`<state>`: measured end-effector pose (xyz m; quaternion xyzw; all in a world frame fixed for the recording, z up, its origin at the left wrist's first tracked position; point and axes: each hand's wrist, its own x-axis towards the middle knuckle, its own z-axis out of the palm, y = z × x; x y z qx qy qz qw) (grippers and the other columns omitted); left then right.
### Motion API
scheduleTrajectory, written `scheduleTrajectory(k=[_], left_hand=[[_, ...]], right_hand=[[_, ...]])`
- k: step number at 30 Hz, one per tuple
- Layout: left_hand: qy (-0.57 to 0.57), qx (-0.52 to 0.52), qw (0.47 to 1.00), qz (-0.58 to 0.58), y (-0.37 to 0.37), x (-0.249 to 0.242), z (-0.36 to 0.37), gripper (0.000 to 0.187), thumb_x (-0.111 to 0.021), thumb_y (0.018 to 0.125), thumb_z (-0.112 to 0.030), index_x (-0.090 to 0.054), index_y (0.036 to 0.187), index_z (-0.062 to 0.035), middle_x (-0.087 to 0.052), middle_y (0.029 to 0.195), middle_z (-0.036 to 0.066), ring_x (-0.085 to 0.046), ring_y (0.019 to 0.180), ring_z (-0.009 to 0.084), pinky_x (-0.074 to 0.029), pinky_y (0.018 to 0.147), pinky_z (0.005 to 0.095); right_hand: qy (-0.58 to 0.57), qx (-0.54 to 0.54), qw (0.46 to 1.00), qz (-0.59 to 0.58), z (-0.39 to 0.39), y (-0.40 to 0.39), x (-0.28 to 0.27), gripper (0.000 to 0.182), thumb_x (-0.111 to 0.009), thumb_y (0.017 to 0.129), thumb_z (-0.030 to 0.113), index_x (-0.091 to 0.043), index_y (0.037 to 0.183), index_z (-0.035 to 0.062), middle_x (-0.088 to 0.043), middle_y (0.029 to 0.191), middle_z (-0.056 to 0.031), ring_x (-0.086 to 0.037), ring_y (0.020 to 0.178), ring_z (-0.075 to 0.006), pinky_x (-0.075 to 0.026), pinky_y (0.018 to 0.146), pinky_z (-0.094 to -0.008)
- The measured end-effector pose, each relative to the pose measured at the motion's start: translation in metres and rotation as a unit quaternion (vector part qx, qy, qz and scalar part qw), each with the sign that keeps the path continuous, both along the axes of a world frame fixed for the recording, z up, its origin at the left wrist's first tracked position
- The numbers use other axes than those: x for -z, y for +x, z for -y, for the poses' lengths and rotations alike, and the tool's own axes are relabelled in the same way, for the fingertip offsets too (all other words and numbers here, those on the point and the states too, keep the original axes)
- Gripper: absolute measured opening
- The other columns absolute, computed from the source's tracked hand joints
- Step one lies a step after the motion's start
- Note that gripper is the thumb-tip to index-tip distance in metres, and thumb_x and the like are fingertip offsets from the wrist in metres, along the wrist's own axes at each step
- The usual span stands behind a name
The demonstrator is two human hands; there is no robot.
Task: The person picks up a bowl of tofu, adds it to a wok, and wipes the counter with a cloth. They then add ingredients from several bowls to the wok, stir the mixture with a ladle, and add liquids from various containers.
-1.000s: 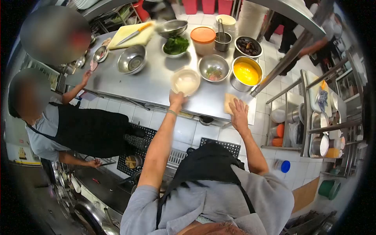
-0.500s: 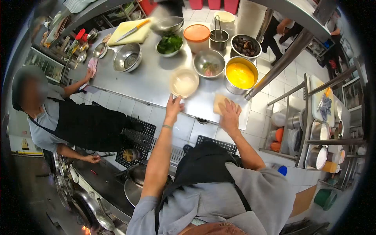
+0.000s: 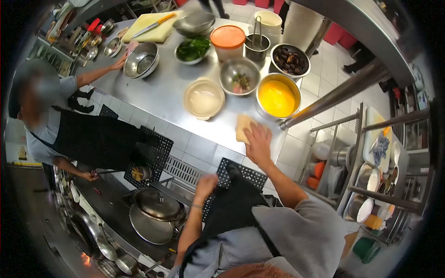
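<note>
My right hand (image 3: 258,141) presses a folded tan cloth (image 3: 243,129) onto the steel worktable (image 3: 174,90) near its front corner. My left hand (image 3: 205,186) is off the table, close to my apron; its fingers look curled but are blurred. Nearest the cloth are a beige plastic bowl (image 3: 204,98) of pale contents and a steel pot (image 3: 278,95) of yellow liquid. Between and behind them sits a metal bowl (image 3: 239,76) with a little green and pink food.
A co-worker (image 3: 79,134) stands on the left, one hand beside an empty metal bowl (image 3: 141,60). A knife (image 3: 153,25) lies on a yellow cutting board (image 3: 160,34). Leafy greens (image 3: 193,48), an orange-lidded tub (image 3: 227,41) and mussels (image 3: 290,60) stand farther back. Flames (image 3: 85,259) show lower left.
My left hand has left the beige bowl and drawn back toward my body. My right hand is still on the cloth. The co-worker's far hand is now beside the empty metal bowl.
</note>
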<state>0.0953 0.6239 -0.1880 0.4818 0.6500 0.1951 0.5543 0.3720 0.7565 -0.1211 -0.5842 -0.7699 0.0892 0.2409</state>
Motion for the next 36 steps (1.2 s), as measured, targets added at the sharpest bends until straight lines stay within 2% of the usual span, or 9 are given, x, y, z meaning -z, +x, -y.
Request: scheduleTrajectory(k=[2,3,11,19,24,26,30,33,36], left_hand=[[-0.111,-0.039,0.991,0.062,0.024,0.005,0.045,0.036,-0.059,0.095,-0.033,-0.071,0.086,-0.0004,-0.069,0.076,0.009,-0.064,0.071,0.0185,-0.049,0.066,0.0348],[-0.097,0.032,0.994,0.028,0.025,0.032,0.065,0.034,-0.060,0.095,-0.031,-0.072,0.088,0.0003,-0.072,0.082,0.010,-0.067,0.077,0.0184,-0.051,0.070,0.0337],[-0.053,-0.068,0.970,-0.228,-0.008,0.119,0.223,0.029,-0.060,0.093,-0.031,-0.072,0.098,-0.0051,-0.072,0.094,0.016,-0.069,0.091,0.0326,-0.053,0.081,0.0414],[-0.159,-0.214,0.950,-0.164,0.023,0.165,0.367,0.031,-0.060,0.092,-0.034,-0.072,0.085,-0.0061,-0.070,0.081,0.018,-0.068,0.079,0.0360,-0.052,0.072,0.0426],[-0.046,-0.270,0.958,-0.086,0.073,0.247,0.458,0.030,-0.062,0.092,-0.036,-0.075,0.091,-0.0084,-0.072,0.087,0.017,-0.070,0.084,0.0321,-0.053,0.073,0.0404],[-0.030,-0.324,0.946,-0.001,0.084,0.251,0.487,0.028,-0.062,0.092,-0.034,-0.075,0.094,-0.0104,-0.073,0.089,0.015,-0.070,0.086,0.0298,-0.053,0.076,0.0389],[-0.101,-0.265,0.952,-0.112,0.093,0.204,0.520,0.024,-0.062,0.093,-0.032,-0.076,0.100,-0.0139,-0.074,0.093,0.011,-0.071,0.087,0.0263,-0.054,0.078,0.0351],[-0.109,-0.399,0.910,0.009,0.091,0.242,0.558,0.026,-0.061,0.093,-0.033,-0.076,0.102,-0.0137,-0.074,0.094,0.011,-0.071,0.088,0.0241,-0.054,0.080,0.0344],[-0.197,-0.389,0.898,-0.062,0.100,0.144,0.535,0.025,-0.062,0.093,-0.030,-0.076,0.103,-0.0116,-0.075,0.095,0.009,-0.071,0.088,0.0218,-0.054,0.080,0.0327]], right_hand=[[-0.002,-0.001,1.000,-0.007,0.000,0.000,0.002,0.062,-0.069,0.071,0.010,-0.055,0.132,0.0126,-0.044,0.145,-0.0138,-0.036,0.136,-0.0355,-0.022,0.110,-0.0612],[-0.007,0.006,1.000,0.002,-0.001,0.000,0.003,0.062,-0.068,0.071,0.010,-0.056,0.132,0.0129,-0.044,0.145,-0.0136,-0.036,0.136,-0.0354,-0.022,0.110,-0.0614],[0.011,0.018,0.999,0.039,0.000,-0.006,0.010,0.061,-0.066,0.074,0.009,-0.055,0.133,0.0142,-0.042,0.146,-0.0126,-0.035,0.136,-0.0357,-0.022,0.110,-0.0625],[0.081,0.003,0.996,0.043,0.004,-0.005,0.023,0.058,-0.064,0.078,0.014,-0.053,0.135,0.0133,-0.042,0.146,-0.0138,-0.036,0.135,-0.0375,-0.023,0.109,-0.0627],[0.105,0.009,0.991,0.077,0.003,-0.006,0.030,0.055,-0.062,0.080,0.019,-0.052,0.134,0.0152,-0.043,0.145,-0.0129,-0.036,0.135,-0.0380,-0.024,0.108,-0.0628],[0.104,0.022,0.989,0.098,0.003,-0.006,0.034,0.053,-0.062,0.081,0.022,-0.053,0.133,0.0166,-0.043,0.145,-0.0117,-0.036,0.136,-0.0366,-0.025,0.109,-0.0628],[0.103,0.043,0.987,0.116,0.005,-0.010,0.035,0.052,-0.061,0.084,0.028,-0.054,0.134,0.0169,-0.043,0.146,-0.0101,-0.036,0.136,-0.0329,-0.026,0.109,-0.0619],[0.090,0.040,0.989,0.113,0.013,-0.012,0.023,0.052,-0.060,0.086,0.035,-0.053,0.134,0.0177,-0.043,0.146,-0.0093,-0.035,0.136,-0.0317,-0.025,0.109,-0.0617],[0.099,0.049,0.985,0.132,0.009,-0.011,0.033,0.053,-0.059,0.088,0.041,-0.053,0.135,0.0184,-0.042,0.147,-0.0078,-0.035,0.136,-0.0308,-0.025,0.110,-0.0614]])
